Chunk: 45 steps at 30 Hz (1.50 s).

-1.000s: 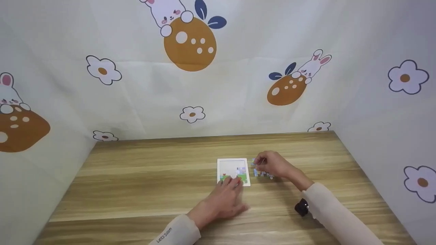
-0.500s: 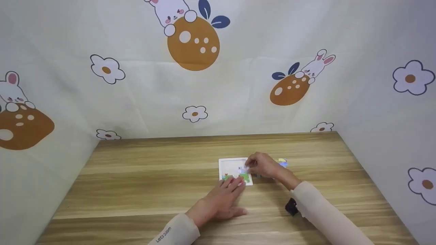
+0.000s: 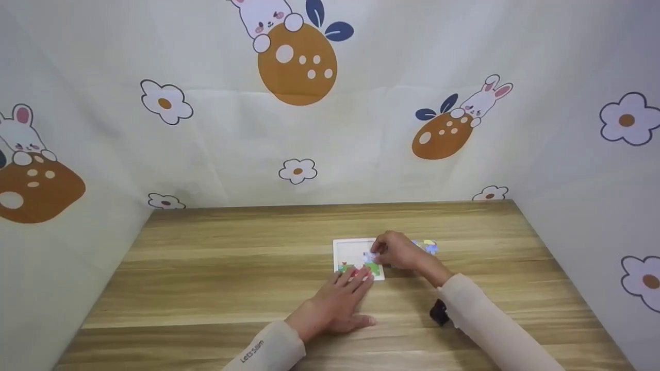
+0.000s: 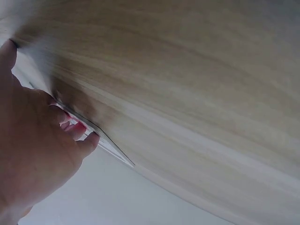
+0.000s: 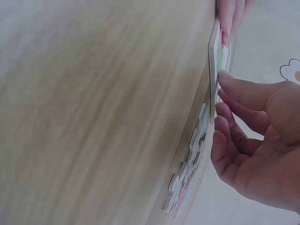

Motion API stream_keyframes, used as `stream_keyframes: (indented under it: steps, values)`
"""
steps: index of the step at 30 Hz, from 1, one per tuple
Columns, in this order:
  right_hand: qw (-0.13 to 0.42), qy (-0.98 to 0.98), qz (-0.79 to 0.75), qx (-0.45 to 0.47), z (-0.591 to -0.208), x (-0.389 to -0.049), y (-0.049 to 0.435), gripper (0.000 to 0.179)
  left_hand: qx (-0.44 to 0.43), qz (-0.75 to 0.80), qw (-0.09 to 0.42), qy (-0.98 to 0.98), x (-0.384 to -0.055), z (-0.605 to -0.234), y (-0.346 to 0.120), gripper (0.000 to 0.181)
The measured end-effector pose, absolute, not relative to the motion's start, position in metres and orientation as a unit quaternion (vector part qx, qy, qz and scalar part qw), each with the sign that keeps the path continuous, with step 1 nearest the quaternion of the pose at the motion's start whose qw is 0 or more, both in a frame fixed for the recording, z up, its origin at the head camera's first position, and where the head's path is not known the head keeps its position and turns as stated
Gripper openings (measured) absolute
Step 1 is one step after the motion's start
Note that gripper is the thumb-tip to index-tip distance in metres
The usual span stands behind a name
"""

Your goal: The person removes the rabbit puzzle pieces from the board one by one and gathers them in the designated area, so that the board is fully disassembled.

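A jigsaw puzzle in a white frame (image 3: 336,252) lies on the wooden table. Green and floral pieces (image 3: 372,267) fill its lower part and some of the right side; the upper left shows bare backing. My left hand (image 3: 332,304) rests with spread fingers on the frame's near edge, its fingertips (image 4: 91,140) over the bottom pieces. At the frame's right side, my right hand (image 3: 399,251) pinches a puzzle piece between thumb and index finger, low over the pieces there. The fingers mostly hide this piece. In the right wrist view, the thumb (image 5: 243,91) reaches the frame's face.
Loose puzzle pieces (image 5: 183,176) lie just right of the frame, partly behind the right hand; several more (image 3: 429,246) show beyond the wrist. A black device (image 3: 439,313) is at the right sleeve. A patterned curtain (image 3: 232,154) rises behind the wooden table (image 3: 216,268).
My right hand has moved left from the loose pieces to the frame's right side, carrying a puzzle piece. My left hand stays on the near edge. The head view has shifted slightly.
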State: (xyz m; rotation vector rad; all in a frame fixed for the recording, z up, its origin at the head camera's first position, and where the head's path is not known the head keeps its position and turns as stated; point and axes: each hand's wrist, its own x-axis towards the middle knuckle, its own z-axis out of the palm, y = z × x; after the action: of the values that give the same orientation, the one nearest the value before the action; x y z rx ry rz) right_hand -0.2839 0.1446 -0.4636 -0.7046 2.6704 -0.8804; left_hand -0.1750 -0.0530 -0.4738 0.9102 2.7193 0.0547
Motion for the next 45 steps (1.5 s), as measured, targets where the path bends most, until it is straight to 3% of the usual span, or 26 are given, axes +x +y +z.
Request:
stream_keyframes:
  steps: [19, 29, 36, 45]
  values:
    - [0.105, 0.913, -0.308, -0.246, -0.461, -0.284, 0.143, 0.007, 0.307, 0.023, 0.162, 0.937, -0.18, -0.477, -0.052, 0.085]
    - [0.1, 0.906, -0.347, -0.222, -0.46, -0.284, 0.142, 0.006, 0.307, -0.003, 0.147, 0.94, -0.177, -0.473, -0.05, 0.086]
    - [0.053, 0.892, -0.385, -0.232, -0.456, -0.284, 0.15, 0.004, 0.306, -0.016, 0.13, 0.943, -0.177, -0.474, -0.049, 0.089]
    - [0.054, 0.895, -0.392, -0.207, -0.438, -0.28, 0.176, 0.006, 0.304, -0.014, 0.129, 0.944, -0.175, -0.472, -0.048, 0.09]
